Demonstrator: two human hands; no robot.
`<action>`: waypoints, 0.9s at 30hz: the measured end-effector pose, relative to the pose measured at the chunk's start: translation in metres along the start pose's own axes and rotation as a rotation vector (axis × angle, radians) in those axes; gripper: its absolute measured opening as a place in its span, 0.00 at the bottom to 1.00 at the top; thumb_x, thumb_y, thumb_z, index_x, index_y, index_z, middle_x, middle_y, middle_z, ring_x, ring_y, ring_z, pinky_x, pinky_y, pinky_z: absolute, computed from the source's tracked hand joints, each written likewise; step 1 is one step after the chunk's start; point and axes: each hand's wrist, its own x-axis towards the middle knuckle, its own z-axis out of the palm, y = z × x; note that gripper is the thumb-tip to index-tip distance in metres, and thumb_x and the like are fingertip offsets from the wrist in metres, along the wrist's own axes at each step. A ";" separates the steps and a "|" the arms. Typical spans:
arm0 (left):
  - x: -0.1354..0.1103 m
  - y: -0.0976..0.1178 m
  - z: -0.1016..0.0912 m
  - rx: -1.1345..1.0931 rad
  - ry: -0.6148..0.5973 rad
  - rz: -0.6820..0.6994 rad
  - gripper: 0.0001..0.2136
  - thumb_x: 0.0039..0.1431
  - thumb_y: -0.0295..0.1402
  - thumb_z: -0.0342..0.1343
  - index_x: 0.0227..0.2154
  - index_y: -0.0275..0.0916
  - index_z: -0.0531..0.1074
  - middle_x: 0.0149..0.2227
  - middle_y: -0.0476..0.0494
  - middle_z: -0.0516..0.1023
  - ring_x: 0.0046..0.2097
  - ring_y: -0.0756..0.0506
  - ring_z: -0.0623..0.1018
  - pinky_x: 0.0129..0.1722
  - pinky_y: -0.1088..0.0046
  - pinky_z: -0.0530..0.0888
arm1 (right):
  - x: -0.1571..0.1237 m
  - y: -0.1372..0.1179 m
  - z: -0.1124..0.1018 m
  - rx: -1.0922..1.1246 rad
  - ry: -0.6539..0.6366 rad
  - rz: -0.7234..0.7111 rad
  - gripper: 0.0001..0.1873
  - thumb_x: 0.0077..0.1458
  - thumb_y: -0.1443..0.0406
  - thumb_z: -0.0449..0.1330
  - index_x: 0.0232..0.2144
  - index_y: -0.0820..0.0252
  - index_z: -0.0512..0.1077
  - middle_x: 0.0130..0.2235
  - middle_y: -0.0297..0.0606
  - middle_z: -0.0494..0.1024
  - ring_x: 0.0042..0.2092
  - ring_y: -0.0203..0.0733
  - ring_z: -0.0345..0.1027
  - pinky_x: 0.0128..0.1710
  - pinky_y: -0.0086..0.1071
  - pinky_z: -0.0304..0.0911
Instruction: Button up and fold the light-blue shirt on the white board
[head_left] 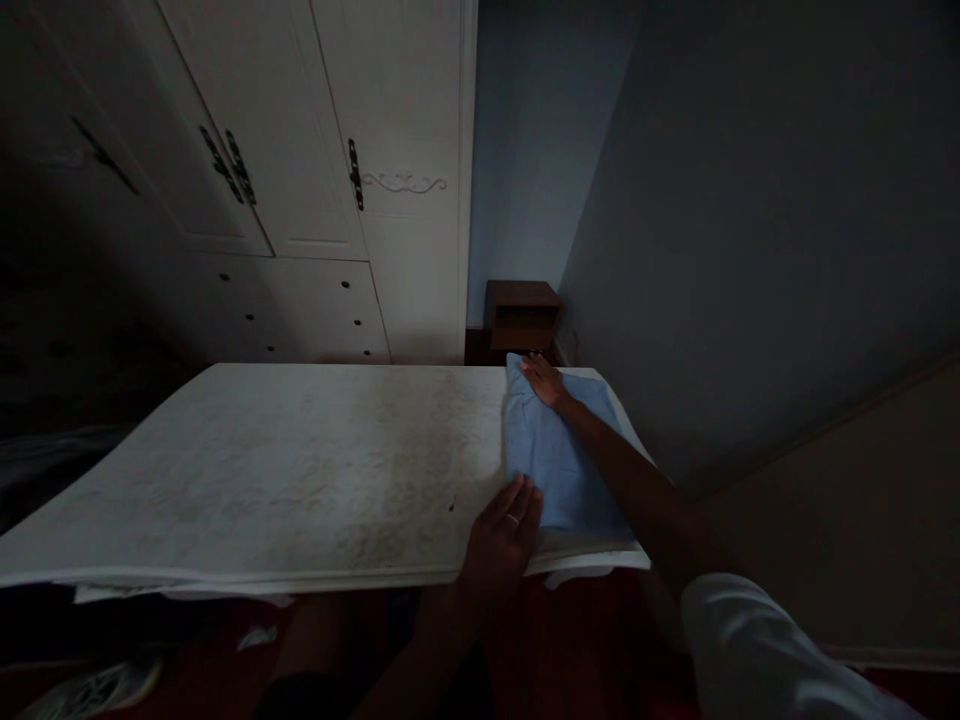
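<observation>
A folded light blue cloth [551,455] lies on the right end of a white mattress [285,470]. My right hand [544,382] rests flat on the cloth's far end with fingers stretched out. My left hand [504,535], a ring on one finger, lies flat at the cloth's near left corner, fingers together and touching its edge. Neither hand grips anything.
A white wardrobe [315,170] with dark handles and drawers stands behind the mattress. A small brown nightstand [521,315] sits in the corner by the blue wall. The wall runs close along the right. Red floor and a shoe [90,690] lie below the mattress's near edge.
</observation>
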 end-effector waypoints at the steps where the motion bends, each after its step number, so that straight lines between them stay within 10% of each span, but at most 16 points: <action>1: 0.000 0.001 0.000 -0.005 -0.010 -0.003 0.19 0.63 0.20 0.44 0.55 0.30 0.66 0.55 0.35 0.74 0.62 0.42 0.67 0.58 0.64 0.72 | 0.001 0.002 0.001 0.013 0.006 -0.011 0.31 0.68 0.52 0.36 0.64 0.57 0.58 0.69 0.40 0.52 0.70 0.44 0.39 0.66 0.46 0.40; 11: 0.026 -0.014 -0.035 -0.273 -0.157 -0.114 0.22 0.62 0.35 0.48 0.58 0.32 0.65 0.61 0.31 0.66 0.66 0.38 0.59 0.64 0.52 0.61 | -0.017 0.006 -0.006 0.104 0.051 -0.143 0.34 0.66 0.47 0.36 0.66 0.56 0.53 0.69 0.41 0.51 0.70 0.48 0.38 0.67 0.51 0.38; 20: 0.050 -0.048 -0.015 -0.371 -0.443 -0.043 0.27 0.66 0.48 0.44 0.61 0.37 0.61 0.67 0.35 0.56 0.69 0.39 0.52 0.66 0.51 0.56 | -0.188 0.019 -0.055 -0.101 0.027 -0.414 0.34 0.67 0.51 0.42 0.69 0.48 0.36 0.71 0.36 0.40 0.70 0.47 0.32 0.68 0.52 0.39; 27: 0.034 -0.049 -0.006 -0.398 -0.423 -0.019 0.30 0.66 0.49 0.44 0.65 0.38 0.52 0.69 0.35 0.47 0.70 0.39 0.46 0.66 0.54 0.55 | -0.289 0.037 -0.071 -0.240 0.020 -0.498 0.38 0.65 0.55 0.50 0.69 0.49 0.34 0.70 0.38 0.43 0.70 0.46 0.38 0.67 0.47 0.48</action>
